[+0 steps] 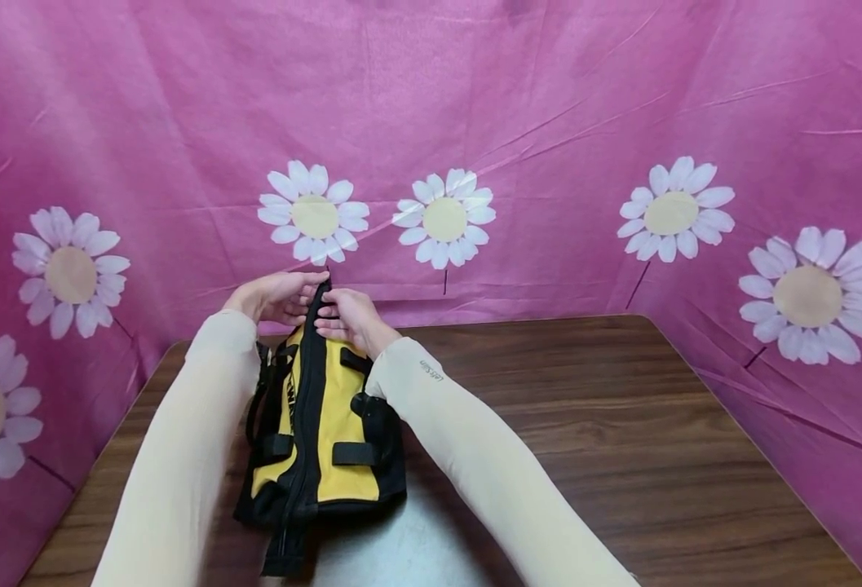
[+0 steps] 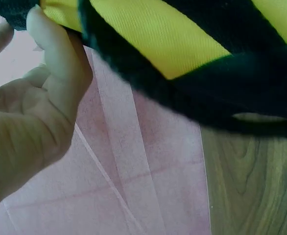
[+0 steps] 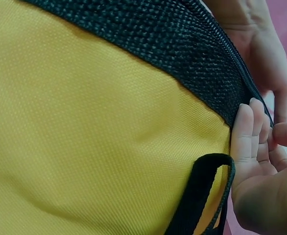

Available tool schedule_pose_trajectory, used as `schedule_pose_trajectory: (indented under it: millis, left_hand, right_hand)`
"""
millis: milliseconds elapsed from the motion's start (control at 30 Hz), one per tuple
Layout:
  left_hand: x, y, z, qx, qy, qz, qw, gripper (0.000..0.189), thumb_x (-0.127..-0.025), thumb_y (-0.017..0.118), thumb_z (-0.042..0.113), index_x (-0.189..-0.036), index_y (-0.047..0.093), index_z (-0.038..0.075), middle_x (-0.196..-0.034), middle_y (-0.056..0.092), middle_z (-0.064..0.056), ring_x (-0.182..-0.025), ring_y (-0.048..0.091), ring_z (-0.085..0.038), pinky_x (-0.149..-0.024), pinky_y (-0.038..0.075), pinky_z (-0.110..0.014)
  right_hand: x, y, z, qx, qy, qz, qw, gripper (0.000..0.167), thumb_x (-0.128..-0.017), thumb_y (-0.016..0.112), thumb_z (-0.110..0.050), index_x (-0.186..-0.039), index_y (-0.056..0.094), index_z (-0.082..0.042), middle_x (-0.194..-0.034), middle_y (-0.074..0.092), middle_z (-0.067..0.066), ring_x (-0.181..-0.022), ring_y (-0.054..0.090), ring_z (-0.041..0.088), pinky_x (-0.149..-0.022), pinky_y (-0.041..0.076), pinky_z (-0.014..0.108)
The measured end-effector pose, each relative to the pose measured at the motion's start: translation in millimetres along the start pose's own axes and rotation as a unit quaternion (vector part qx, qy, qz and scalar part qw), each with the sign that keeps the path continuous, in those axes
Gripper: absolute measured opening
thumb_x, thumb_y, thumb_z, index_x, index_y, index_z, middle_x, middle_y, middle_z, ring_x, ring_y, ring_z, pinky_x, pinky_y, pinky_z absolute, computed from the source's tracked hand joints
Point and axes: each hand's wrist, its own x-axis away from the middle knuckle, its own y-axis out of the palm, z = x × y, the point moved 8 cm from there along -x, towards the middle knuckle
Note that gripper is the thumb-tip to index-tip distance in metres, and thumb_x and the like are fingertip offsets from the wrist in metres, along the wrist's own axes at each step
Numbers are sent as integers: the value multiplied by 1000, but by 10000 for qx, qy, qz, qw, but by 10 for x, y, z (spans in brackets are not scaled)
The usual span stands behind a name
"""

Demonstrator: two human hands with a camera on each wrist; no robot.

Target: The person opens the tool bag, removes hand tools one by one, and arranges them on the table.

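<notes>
Bag: the yellow-and-black bag (image 1: 338, 408) lies left of centre on the wood-grain table (image 1: 548, 408), its length running away from me, its far end between my hands.
Zipper strip: a black band (image 1: 313, 383) runs along the top; its near tab (image 1: 282, 553) sticks out toward me.
My left hand (image 1: 276, 295): I pinch the strip's far end between thumb and fingers.
My right hand (image 1: 357, 318): I grip the strip just beside it, thumb and fingers on the black edge.
Straps: black loops (image 1: 355, 453) stand along the yellow sides.
Sleeves: cream fabric (image 1: 475, 456) covers both my forearms.
Backdrop: pink cloth (image 1: 548, 81) with white daisies (image 1: 313, 216) surrounds the table.
</notes>
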Motion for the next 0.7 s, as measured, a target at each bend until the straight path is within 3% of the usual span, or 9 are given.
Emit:
schedule_pose_trajectory:
  millis: [100, 200, 333, 433, 700]
  left_hand:
    - [-5, 9, -6, -10, -116, -6, 9999, 48, -106, 36, 49, -117, 54, 6, -93, 64, 3, -88, 61, -12, -82, 50, -28]
    - [-10, 5, -13, 99, -145, 176, 9997, 44, -104, 37, 45, -106, 58, 6, -86, 62, 2, -81, 60, -12, -77, 50, -26]
    - [-14, -4, -27, 223, -53, 387, 9990, 44, -104, 40, 43, -89, 63, 9, -74, 60, 4, -71, 59, -10, -72, 51, -26]
    - [-12, -14, -36, 216, 30, 511, 9985, 46, -105, 41, 44, -85, 65, 10, -68, 59, 5, -66, 59, -9, -70, 51, -26]
    - [-7, -36, -11, 110, 266, 766, 9966, 45, -105, 44, 45, -73, 62, 17, -62, 53, 8, -59, 57, -6, -65, 52, -24]
  right_hand:
    - [7, 17, 0, 31, -23, -39, 10000, 21, -104, 54, -17, -118, 66, -8, -81, 64, 8, -59, 65, 17, -57, 58, 26]
    - [8, 23, 4, 28, -51, -24, 10000, 20, -103, 55, -17, -116, 67, -8, -79, 63, 7, -56, 63, 16, -54, 57, 26]
    - [8, 13, 20, 58, -63, 52, 10000, 14, -100, 57, -16, -104, 68, -9, -71, 60, 4, -44, 53, 9, -46, 53, 24]
    - [15, 6, 26, 86, -82, 79, 9999, 11, -98, 58, -15, -95, 68, -9, -65, 57, 1, -39, 46, 5, -42, 50, 23]
    - [47, 13, 13, -24, 37, -95, 9999, 10, -95, 58, -12, -86, 64, -9, -61, 48, -3, -43, 48, 6, -45, 52, 24]
